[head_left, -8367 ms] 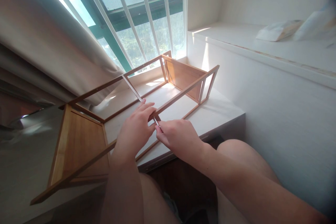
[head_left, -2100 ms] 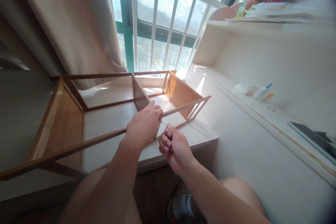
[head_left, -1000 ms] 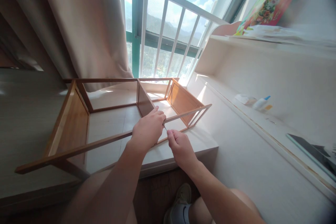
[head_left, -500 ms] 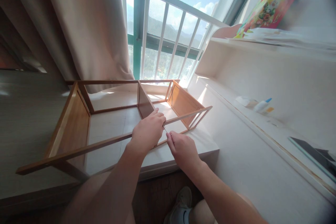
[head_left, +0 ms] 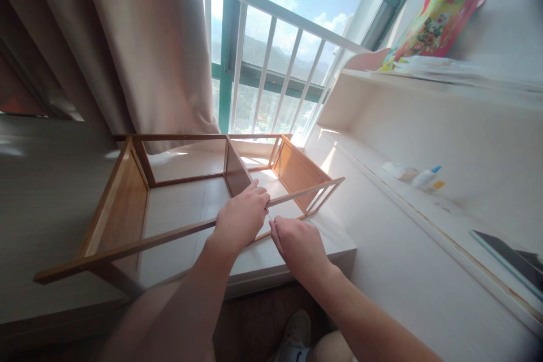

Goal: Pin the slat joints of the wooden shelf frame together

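A bamboo shelf frame point(head_left: 127, 203) lies on its side on a white window ledge point(head_left: 297, 249). My left hand point(head_left: 241, 218) is closed around the frame's near rail, where the middle divider panel point(head_left: 235, 169) meets it. My right hand point(head_left: 299, 243) sits just right of it, fingers pinched on a thin metal tool point(head_left: 268, 214) whose tip points at that joint. The two hands nearly touch.
A beige curtain point(head_left: 148, 45) hangs at the left of a barred window point(head_left: 275, 62). A white shelf point(head_left: 424, 203) on the right carries a small glue bottle point(head_left: 426, 177) and a dark tablet point(head_left: 509, 249). A colourful bag point(head_left: 436, 14) stands on the upper shelf. My shoe point(head_left: 292, 334) shows below.
My view has tilted up a little, so the frame and hands sit lower. The right hand has turned on the thin tool. The left hand stays on the rail.
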{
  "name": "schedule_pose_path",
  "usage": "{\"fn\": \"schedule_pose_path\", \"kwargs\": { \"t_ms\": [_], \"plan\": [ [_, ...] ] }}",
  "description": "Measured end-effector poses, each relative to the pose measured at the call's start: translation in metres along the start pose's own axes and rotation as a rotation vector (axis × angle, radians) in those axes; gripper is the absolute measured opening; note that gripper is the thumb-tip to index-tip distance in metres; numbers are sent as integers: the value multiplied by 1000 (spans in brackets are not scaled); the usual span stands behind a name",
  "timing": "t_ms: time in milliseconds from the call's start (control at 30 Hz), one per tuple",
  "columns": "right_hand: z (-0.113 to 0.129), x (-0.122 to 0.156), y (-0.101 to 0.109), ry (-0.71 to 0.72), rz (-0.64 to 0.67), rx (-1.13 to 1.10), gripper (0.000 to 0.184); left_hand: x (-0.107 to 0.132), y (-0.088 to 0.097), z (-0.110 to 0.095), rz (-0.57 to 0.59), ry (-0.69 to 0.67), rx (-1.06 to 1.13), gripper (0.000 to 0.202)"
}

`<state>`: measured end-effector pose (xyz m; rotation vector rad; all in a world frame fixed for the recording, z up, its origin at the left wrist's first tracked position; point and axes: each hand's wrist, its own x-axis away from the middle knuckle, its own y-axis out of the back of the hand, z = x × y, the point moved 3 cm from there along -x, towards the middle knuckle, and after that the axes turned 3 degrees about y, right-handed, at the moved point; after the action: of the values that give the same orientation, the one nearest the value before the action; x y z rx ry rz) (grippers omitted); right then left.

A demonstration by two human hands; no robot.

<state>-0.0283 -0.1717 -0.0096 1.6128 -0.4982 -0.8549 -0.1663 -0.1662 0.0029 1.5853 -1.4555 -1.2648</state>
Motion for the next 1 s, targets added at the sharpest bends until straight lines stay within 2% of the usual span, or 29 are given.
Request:
{"fn": "schedule_pose_path", "kwargs": {
  "t_ms": [300,467,733,833,900,1000],
  "plan": [
    [-4,0,-2,58,33,-12,26,0,0,0,9,3,7,17],
    [-1,-1,-1,132,38,64,26,0,0,0,-19,-11,-17,20],
    [-2,-2,-1,54,10,31,33,1,1,-1,-9,-10,-25,14],
    [-2,-1,-5,-14,11,-83,34,0,0,0,-4,-4,-20,14],
    [-3,0,-9,-96,-7,-252,36,1,-1,0,-11,-6,-22,15],
    [-1,1,-21,-268,-46,-765,43,1,-1,0,-25,-18,-36,15]
  ]
}}
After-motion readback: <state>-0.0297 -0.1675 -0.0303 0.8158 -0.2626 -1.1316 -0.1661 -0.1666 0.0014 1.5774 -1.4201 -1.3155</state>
